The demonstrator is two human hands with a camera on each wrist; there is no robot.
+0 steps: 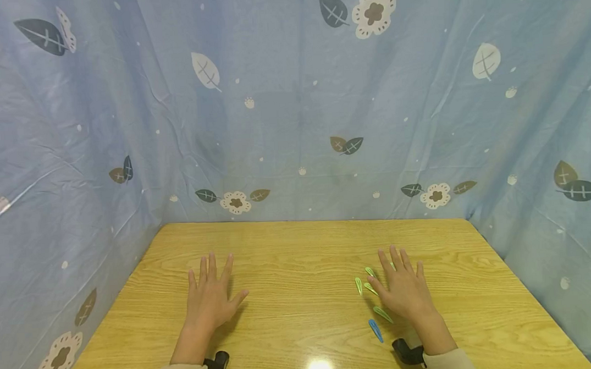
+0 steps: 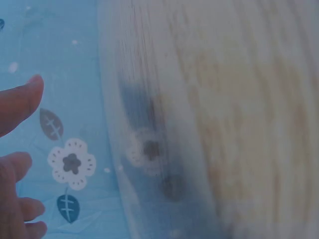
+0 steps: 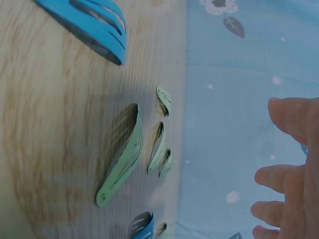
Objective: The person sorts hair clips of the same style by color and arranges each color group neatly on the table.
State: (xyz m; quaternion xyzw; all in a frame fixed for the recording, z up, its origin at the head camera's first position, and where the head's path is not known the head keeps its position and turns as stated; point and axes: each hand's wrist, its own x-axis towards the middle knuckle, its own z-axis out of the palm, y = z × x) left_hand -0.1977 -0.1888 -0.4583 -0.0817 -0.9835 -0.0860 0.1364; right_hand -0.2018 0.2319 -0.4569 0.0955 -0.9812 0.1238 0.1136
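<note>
My left hand [image 1: 209, 305] is held over the left part of the wooden table, fingers straight and spread, with nothing in it. In the left wrist view, the thumb and some fingertips show at the left edge. On the other side, my right hand [image 1: 406, 294] is also spread and holds nothing. Several green snap hair clips [image 1: 382, 314] lie near its thumb and fingers, one partly covered by the fingertips. Closer to the wrist lies a blue snap hair clip [image 1: 375, 330]. The right wrist view shows another blue clip [image 3: 143, 227] at the bottom, which the hand hides in the head view.
The wooden table [image 1: 300, 294] ends at the back against a blue curtain [image 1: 282, 108] with leaves and flowers, which also hangs along both sides. A black wrist device [image 1: 217, 364] sits at the left wrist and another black device [image 1: 408, 352] at the right.
</note>
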